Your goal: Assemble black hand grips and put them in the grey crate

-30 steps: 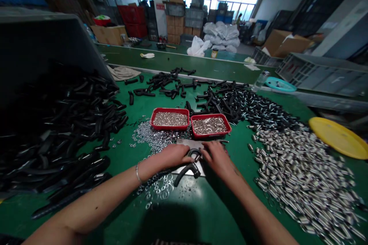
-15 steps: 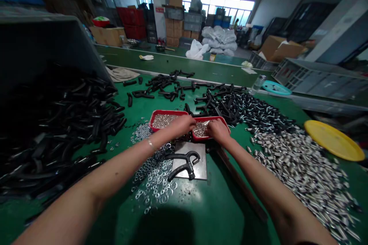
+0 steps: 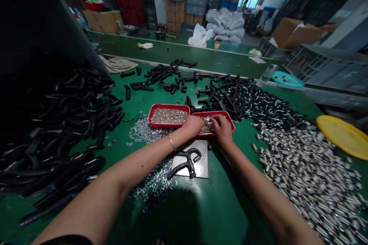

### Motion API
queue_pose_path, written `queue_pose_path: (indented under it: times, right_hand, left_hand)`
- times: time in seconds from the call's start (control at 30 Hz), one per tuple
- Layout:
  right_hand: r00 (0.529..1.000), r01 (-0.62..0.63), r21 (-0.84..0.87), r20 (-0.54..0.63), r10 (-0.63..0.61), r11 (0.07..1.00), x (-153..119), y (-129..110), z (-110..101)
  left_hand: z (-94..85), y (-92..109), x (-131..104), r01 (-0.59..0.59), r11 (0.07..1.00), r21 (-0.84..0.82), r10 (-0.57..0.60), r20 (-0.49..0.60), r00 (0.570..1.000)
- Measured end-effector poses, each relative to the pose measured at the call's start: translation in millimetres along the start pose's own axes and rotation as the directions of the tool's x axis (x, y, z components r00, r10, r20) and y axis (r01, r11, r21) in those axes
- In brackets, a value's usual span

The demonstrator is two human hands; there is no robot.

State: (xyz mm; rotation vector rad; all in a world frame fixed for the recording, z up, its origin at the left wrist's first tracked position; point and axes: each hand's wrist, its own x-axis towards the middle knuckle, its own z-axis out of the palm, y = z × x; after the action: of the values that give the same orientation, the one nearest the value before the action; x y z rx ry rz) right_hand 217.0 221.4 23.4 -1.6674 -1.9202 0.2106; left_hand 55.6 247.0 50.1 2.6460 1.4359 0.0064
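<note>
Two red trays stand side by side on the green table. Small metal parts fill the left tray and the right tray. My left hand is at the near left edge of the right tray, fingers bent down and mostly hidden. Over the right side of that tray, my right hand has thumb and fingertips closed around a small metal pin. A black clamp-like handle with a metal piece in its hook lies on a square metal plate, nearer to me than the trays.
Metal rings lie left of the plate. Black handles are heaped at left, near a dark bin. Silver cylinders, black-ended pins and a yellow lid are at right. Black frames lie behind the trays.
My left hand has moved right, to the right tray's edge, uncovering the left tray. My right hand has shifted slightly right. The whole view has tilted down a little.
</note>
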Motion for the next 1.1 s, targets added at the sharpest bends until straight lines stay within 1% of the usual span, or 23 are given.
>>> queue_pose_path:
  times: [0.07,0.1,0.13,0.17,0.2,0.23,0.27,0.3,0.33,0.37,0.47,0.5,0.53,0.57,0.67,0.73,0.77,0.8,0.83,0.9,0.97,1.0,1.1]
  right_hand:
    - [0.995,-0.076,0.240,-0.039,0.088,0.968,-24,-4,-7]
    - [0.992,-0.115,0.384,-0.013,0.129,0.916,-40,-7,-9]
    - [0.987,-0.157,0.507,0.044,0.157,0.848,-58,-10,-10]
    - [0.979,-0.202,0.582,0.116,0.165,0.788,-76,-13,-8]
    - [0.970,-0.241,0.608,0.181,0.164,0.756,-93,-15,-6]
    - [0.960,-0.273,0.611,0.227,0.166,0.743,-108,-17,-3]
    - [0.952,-0.292,0.603,0.253,0.169,0.742,-119,-18,1]
    - [0.949,-0.300,0.594,0.263,0.173,0.747,-127,-19,5]
    - [0.950,-0.300,0.589,0.261,0.174,0.750,-132,-20,8]
    - [0.951,-0.295,0.589,0.259,0.171,0.753,-134,-20,11]
    - [0.953,-0.289,0.598,0.253,0.166,0.748,-131,-23,13]
    - [0.953,-0.287,0.601,0.255,0.162,0.746,-129,-24,12]
    - [0.954,-0.284,0.599,0.256,0.157,0.748,-128,-25,12]
    - [0.955,-0.278,0.592,0.256,0.151,0.757,-127,-25,12]
    - [0.963,-0.237,0.532,0.238,0.125,0.813,-128,-27,12]
    - [0.972,-0.181,0.453,0.216,0.090,0.873,-129,-28,11]
    - [0.977,-0.142,0.402,0.207,0.061,0.905,-129,-29,10]
    - [0.980,-0.094,0.346,0.198,0.026,0.933,-129,-30,9]
    - [0.981,-0.044,0.287,0.195,-0.013,0.957,-128,-30,7]
    - [0.977,0.043,0.176,0.198,-0.078,0.983,-127,-32,4]
    - [0.971,0.100,0.081,0.208,-0.115,0.992,-125,-35,3]
    - [0.967,0.126,0.033,0.217,-0.130,0.991,-124,-36,2]
    - [0.939,0.231,-0.122,0.287,-0.189,0.965,-121,-41,1]
  left_hand:
    - [3.7,-4,-6,0.011,0.999,-0.038,-0.013,-0.062,0.998]
    - [5.4,-7,-9,0.014,0.998,-0.068,-0.021,-0.104,0.994]
    - [6.9,-9,-11,0.017,0.991,-0.130,-0.037,-0.157,0.987]
    - [8.1,-10,-15,0.019,0.972,-0.236,-0.072,-0.219,0.973]
    - [8.9,-11,-18,0.013,0.926,-0.378,-0.129,-0.282,0.951]
    - [9.1,-12,-23,-0.009,0.846,-0.534,-0.200,-0.333,0.921]
    - [8.8,-12,-28,-0.048,0.739,-0.672,-0.271,-0.362,0.892]
    - [8.1,-12,-35,-0.089,0.636,-0.766,-0.321,-0.368,0.873]
    - [7.2,-12,-44,-0.113,0.575,-0.810,-0.343,-0.364,0.866]
    - [6.3,-13,-55,-0.124,0.557,-0.821,-0.348,-0.366,0.863]
    - [7.1,-18,-91,-0.100,0.605,-0.790,-0.329,-0.363,0.872]
    - [8.9,-21,-102,-0.088,0.603,-0.793,-0.329,-0.348,0.878]
    - [11.4,-24,-113,-0.076,0.578,-0.812,-0.338,-0.323,0.884]
    - [14.4,-27,-122,-0.060,0.533,-0.844,-0.357,-0.289,0.888]
    - [23.2,-34,-143,0.018,0.377,-0.926,-0.446,-0.165,0.880]
    - [26.8,-34,-151,0.067,0.334,-0.940,-0.468,-0.104,0.878]
    - [27.8,-33,-155,0.085,0.347,-0.934,-0.458,-0.090,0.884]
    - [28.5,-30,-157,0.095,0.386,-0.918,-0.437,-0.091,0.895]
    - [29.1,-27,-158,0.092,0.445,-0.891,-0.405,-0.109,0.908]
    - [30.6,-20,-158,0.047,0.593,-0.804,-0.310,-0.174,0.935]
    - [33.1,-13,-155,-0.019,0.730,-0.683,-0.194,-0.234,0.953]
    - [34.5,-10,-153,-0.042,0.782,-0.622,-0.145,-0.247,0.958]
    - [37.7,-4,-146,-0.056,0.879,-0.474,-0.062,-0.229,0.971]
